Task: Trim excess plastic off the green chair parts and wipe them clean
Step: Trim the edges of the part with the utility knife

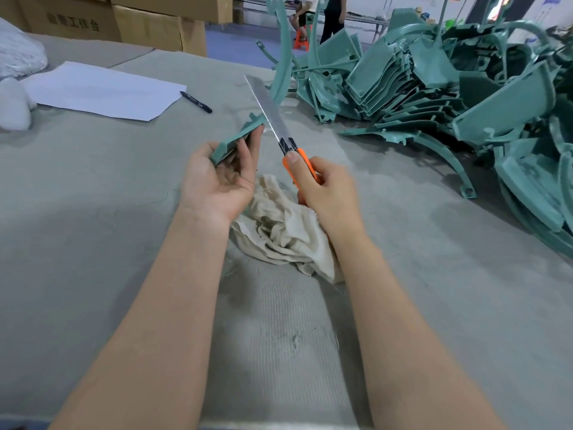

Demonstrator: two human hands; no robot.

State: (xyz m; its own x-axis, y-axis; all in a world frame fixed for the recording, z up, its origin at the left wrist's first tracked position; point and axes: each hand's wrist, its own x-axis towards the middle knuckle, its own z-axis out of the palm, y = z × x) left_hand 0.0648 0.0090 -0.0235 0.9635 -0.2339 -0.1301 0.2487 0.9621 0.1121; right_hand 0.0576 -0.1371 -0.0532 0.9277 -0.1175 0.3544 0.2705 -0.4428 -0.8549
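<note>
Green chair part [237, 141] is held over the bench [93, 243] beyond the cream rag [279, 231], the left hand [217, 178] with its grip curled round its near end. The right hand [325, 187] has its grip clamped on an orange knife [286, 144], blade at the part's far tip; a heap of green parts [449, 88] lies farther right.

Paper [102, 90], pen [196, 102], cardboard boxes [148, 26]
</note>
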